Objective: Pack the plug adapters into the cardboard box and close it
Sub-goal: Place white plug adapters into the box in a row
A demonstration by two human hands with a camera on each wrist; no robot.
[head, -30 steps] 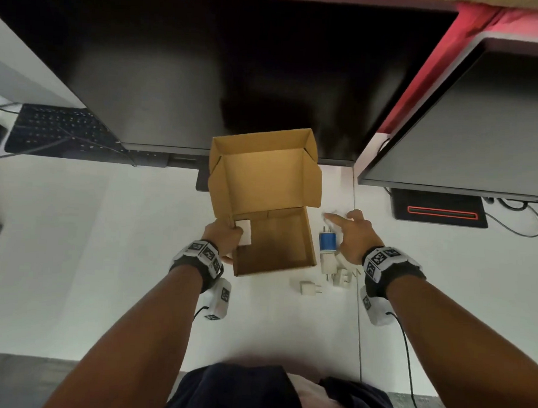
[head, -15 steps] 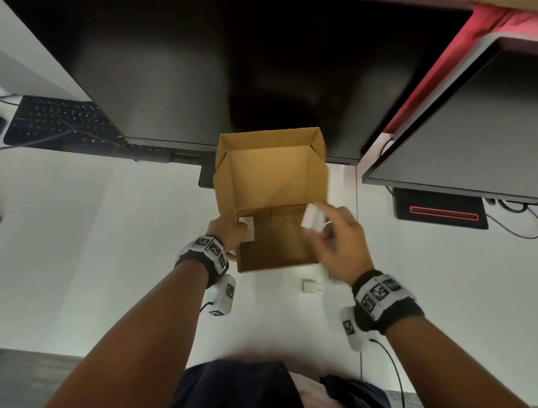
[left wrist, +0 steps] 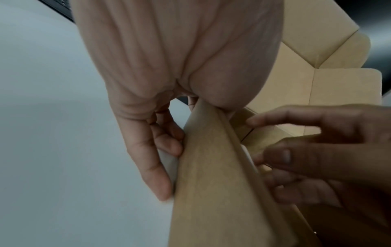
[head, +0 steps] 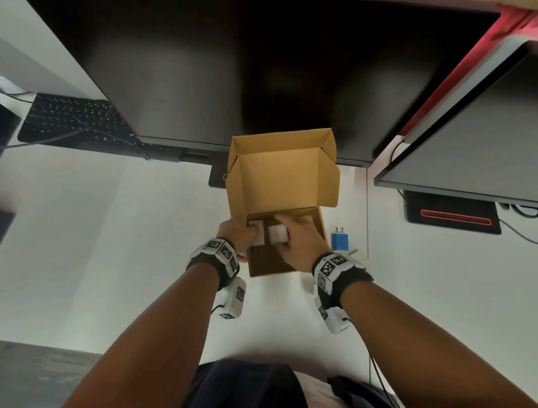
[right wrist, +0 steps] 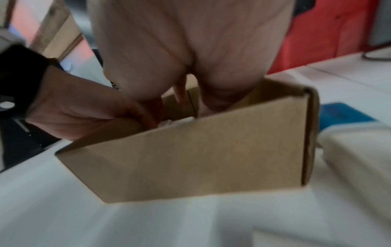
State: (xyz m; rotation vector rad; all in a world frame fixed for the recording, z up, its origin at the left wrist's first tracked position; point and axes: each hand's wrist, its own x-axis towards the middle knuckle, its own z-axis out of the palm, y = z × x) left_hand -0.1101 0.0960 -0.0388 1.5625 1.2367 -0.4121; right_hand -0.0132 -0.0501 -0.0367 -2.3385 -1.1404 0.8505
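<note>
An open cardboard box (head: 281, 170) stands on the white desk with its lid up. My left hand (head: 235, 233) grips the box's left wall (left wrist: 211, 183), fingers outside and thumb over the rim. A white adapter (head: 255, 234) sits just inside that wall. My right hand (head: 290, 241) reaches down into the box and holds a second white plug adapter (head: 278, 233) beside the first. A blue adapter (head: 339, 240) lies on the desk right of the box, with more white adapters (head: 358, 254) partly hidden behind my right wrist. In the right wrist view the box front (right wrist: 201, 158) hides my fingertips.
Two dark monitors (head: 237, 63) overhang the desk just behind the box. A black keyboard (head: 71, 121) lies at the far left. A black device with a red strip (head: 452, 216) and cables sits at the right.
My right hand took a white adapter from the desk right of the box and carried it left, down into the box. My left hand kept its grip on the left wall.
</note>
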